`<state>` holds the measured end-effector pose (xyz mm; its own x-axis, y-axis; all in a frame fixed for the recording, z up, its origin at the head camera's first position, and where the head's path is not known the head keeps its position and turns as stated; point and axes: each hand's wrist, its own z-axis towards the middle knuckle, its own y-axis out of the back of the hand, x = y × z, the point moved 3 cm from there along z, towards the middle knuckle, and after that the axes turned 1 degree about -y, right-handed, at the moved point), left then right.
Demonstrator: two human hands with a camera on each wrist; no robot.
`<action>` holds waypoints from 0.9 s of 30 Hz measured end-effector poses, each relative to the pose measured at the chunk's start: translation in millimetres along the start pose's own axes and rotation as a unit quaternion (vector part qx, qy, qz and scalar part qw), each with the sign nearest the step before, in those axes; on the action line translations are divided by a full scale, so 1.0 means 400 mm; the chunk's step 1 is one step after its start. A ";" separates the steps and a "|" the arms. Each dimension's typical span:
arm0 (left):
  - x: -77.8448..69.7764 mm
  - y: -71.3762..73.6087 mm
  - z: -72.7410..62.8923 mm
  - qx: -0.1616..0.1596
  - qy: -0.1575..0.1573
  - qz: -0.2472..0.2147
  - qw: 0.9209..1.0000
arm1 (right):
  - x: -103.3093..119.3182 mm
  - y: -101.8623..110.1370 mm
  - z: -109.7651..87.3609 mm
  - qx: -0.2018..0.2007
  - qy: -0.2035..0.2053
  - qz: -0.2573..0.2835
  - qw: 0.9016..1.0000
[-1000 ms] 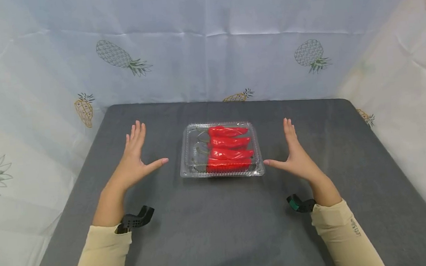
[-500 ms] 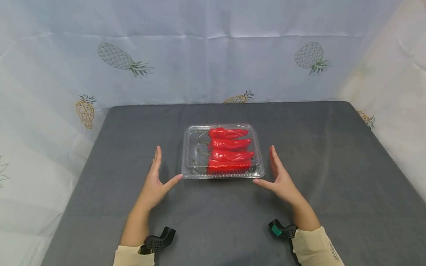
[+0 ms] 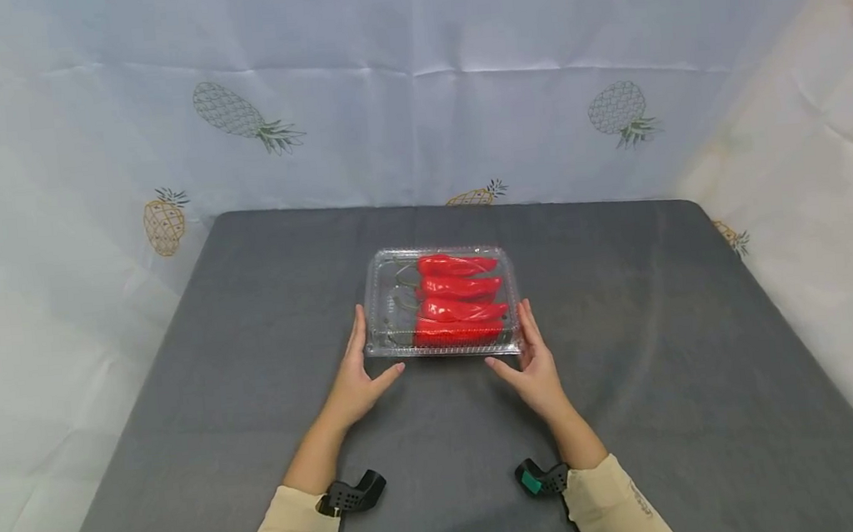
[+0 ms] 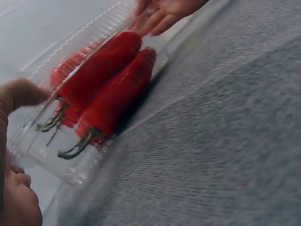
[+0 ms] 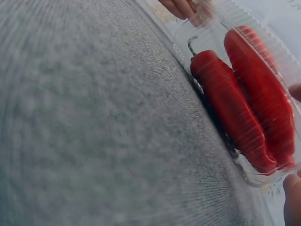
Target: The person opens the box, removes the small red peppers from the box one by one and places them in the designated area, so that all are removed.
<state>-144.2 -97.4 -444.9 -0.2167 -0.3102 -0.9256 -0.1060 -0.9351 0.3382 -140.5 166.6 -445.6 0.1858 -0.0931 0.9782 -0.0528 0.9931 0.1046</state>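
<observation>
A clear plastic clamshell box [image 3: 383, 303] sits closed near the middle of the table. Inside it lie several long red chili peppers [image 3: 461, 287], stacked in a row with green stems toward the left. My left hand [image 3: 349, 386] is at the box's near left corner, straight fingers along its side and thumb spread in front of the near edge. Mirroring it, my right hand [image 3: 539, 374] has its fingers against the right side, thumb pointing inward below the front rim. In the left wrist view, the box's stem-end wall [image 4: 66, 172] is right beside the left fingers.
Dark grey cloth covers the table [image 3: 625, 300]. A pale curtain [image 3: 416, 133] printed with pineapples hangs behind and at both sides. Each wrist carries a black camera mount, on the left [image 3: 357, 493] and on the right [image 3: 544, 478].
Both hands have come inward and toward the near edge, from wide apart beside the box to right at its sides. The box with the peppers has stayed in place.
</observation>
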 end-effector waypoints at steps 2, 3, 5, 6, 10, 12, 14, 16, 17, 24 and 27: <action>0.005 -0.006 -0.001 -0.004 -0.005 -0.005 1.000 | -0.006 0.000 0.001 -0.006 0.003 0.015 1.000; 0.008 -0.009 -0.002 -0.006 -0.007 -0.006 1.000 | -0.008 0.000 0.001 -0.009 0.005 0.021 1.000; 0.014 -0.013 -0.002 -0.013 -0.014 -0.009 1.000 | -0.013 0.001 0.000 -0.013 0.005 0.028 0.999; 0.017 -0.014 -0.002 -0.017 -0.018 -0.010 1.000 | -0.016 0.001 -0.001 -0.015 0.005 0.032 0.999; 0.027 -0.018 -0.003 -0.027 -0.034 -0.008 0.999 | -0.023 -0.001 -0.003 -0.018 0.000 0.039 0.999; 0.030 -0.019 -0.005 -0.027 -0.040 -0.008 0.999 | -0.026 -0.002 -0.004 -0.017 0.000 0.039 0.999; 0.032 -0.018 -0.006 -0.026 -0.043 -0.010 0.999 | -0.026 -0.003 -0.005 -0.017 0.002 0.038 0.999; 0.034 -0.017 -0.007 -0.025 -0.042 -0.011 0.999 | -0.028 -0.004 -0.006 -0.018 0.004 0.036 0.999; 0.035 -0.017 -0.007 -0.024 -0.040 -0.012 0.999 | -0.029 -0.005 -0.006 -0.018 0.004 0.035 0.999; 0.045 -0.017 -0.005 -0.020 -0.040 -0.021 0.999 | -0.033 -0.011 -0.010 -0.020 0.000 0.046 0.999; 0.047 -0.019 -0.007 -0.022 -0.043 -0.012 0.999 | -0.035 -0.012 -0.014 -0.020 0.000 0.055 0.998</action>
<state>-144.9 -96.7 -465.5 -0.2976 -0.2726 -0.9150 -0.0693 -0.9497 0.3055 -137.5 163.4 -460.8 0.1815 0.0171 0.9832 -0.0328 0.9994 -0.0114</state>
